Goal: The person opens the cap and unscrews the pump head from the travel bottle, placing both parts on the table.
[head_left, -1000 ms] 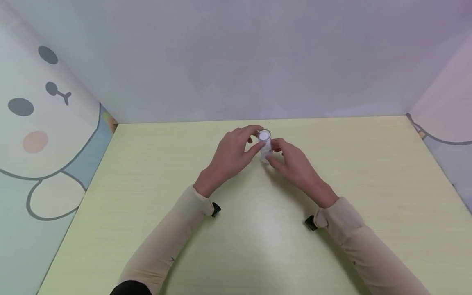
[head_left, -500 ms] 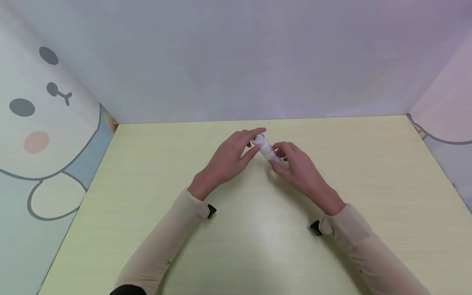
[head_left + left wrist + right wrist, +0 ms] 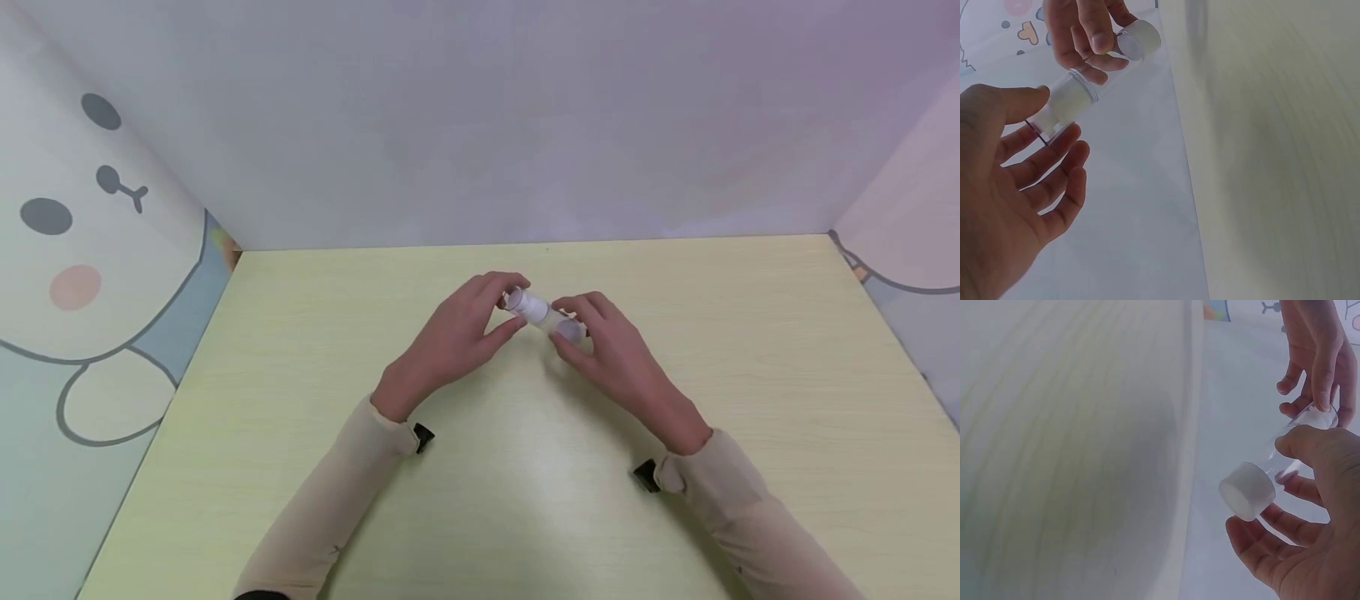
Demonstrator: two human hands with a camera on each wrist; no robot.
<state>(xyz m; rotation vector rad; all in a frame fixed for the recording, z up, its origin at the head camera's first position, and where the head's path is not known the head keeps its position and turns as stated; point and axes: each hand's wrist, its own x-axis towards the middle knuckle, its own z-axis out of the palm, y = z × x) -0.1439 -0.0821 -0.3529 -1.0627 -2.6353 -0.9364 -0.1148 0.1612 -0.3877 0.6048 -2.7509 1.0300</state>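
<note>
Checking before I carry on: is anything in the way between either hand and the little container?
Nothing visible is: the left hand holds one end of the small container directly, and the right hand holds it toward the other.

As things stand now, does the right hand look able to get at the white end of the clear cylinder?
Probably yes: the right hand holds the clear cylinder close to its white end, and in the right wrist view no finger covers that end's face.
</note>
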